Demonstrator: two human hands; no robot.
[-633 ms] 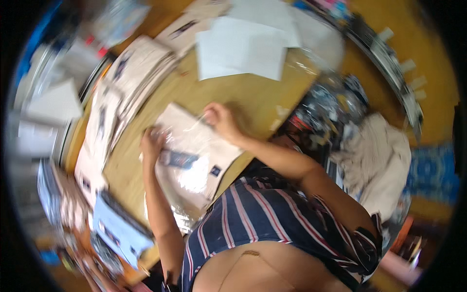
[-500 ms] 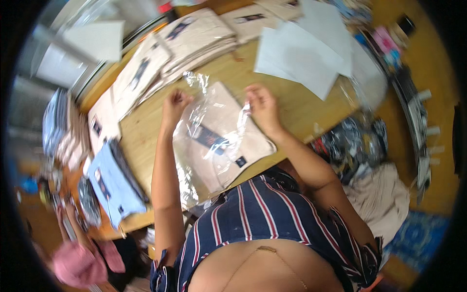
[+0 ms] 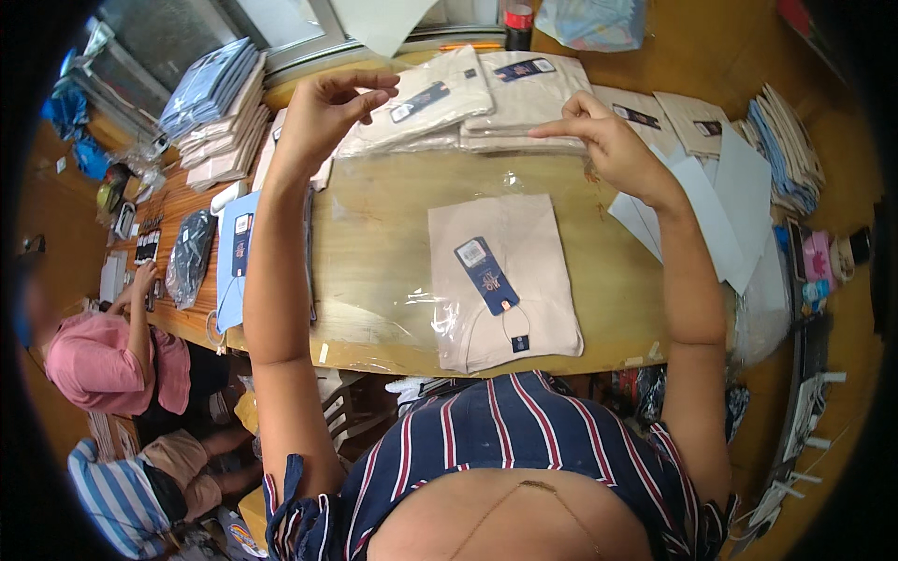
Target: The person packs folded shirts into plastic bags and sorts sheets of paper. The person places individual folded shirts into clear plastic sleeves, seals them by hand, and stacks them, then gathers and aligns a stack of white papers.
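A folded beige garment (image 3: 533, 243) lies on the table in front of me, with a dark blue hang tag (image 3: 486, 276) on a loop of string and a small dark label at its near edge. Clear plastic (image 3: 449, 327) glints over it and past its left side. Both my hands are raised beyond it, apart from the garment. My left hand (image 3: 337, 112) has its fingers bent toward the thumb with a gap between; nothing shows in it. On the other side, my right hand (image 3: 613, 150) stretches its index finger leftward, the other fingers curled, and no held object is visible.
Bagged beige garments (image 3: 412, 107) line the table's far edge, near a dark bottle with a red cap (image 3: 517, 26). White sheets (image 3: 739, 215) lie at the right. Blue garments (image 3: 238, 252) and a dark bagged item (image 3: 192, 252) sit left. A person in pink (image 3: 103, 365) works there.
My hands have left the garment and plastic they were at, moving farther out and apart. The garment now lies straighter, and the view has turned and shifted.
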